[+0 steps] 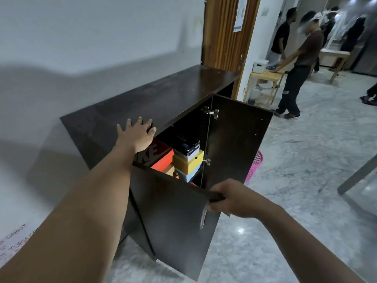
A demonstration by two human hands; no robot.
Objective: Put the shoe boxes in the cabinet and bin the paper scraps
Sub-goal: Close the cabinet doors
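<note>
A dark brown cabinet (163, 94) stands against the white wall with both doors swung out. Inside sit several shoe boxes: a red-orange one (161, 160) on the left, and a stack with a black box (186, 145) on top, a yellow box (188, 163) under it and a light blue box (188, 176) below. My left hand (135, 133) rests flat on the cabinet's top front edge, fingers spread. My right hand (232, 198) grips the top corner of the near door (173, 217). The far door (234, 139) stands open.
A pink plastic basket (255, 166) stands on the marble floor behind the far door. A grey table leg (357, 174) slants at the right. Two people stand by a small wooden table (265, 78) with a white box in the background, near a wooden door.
</note>
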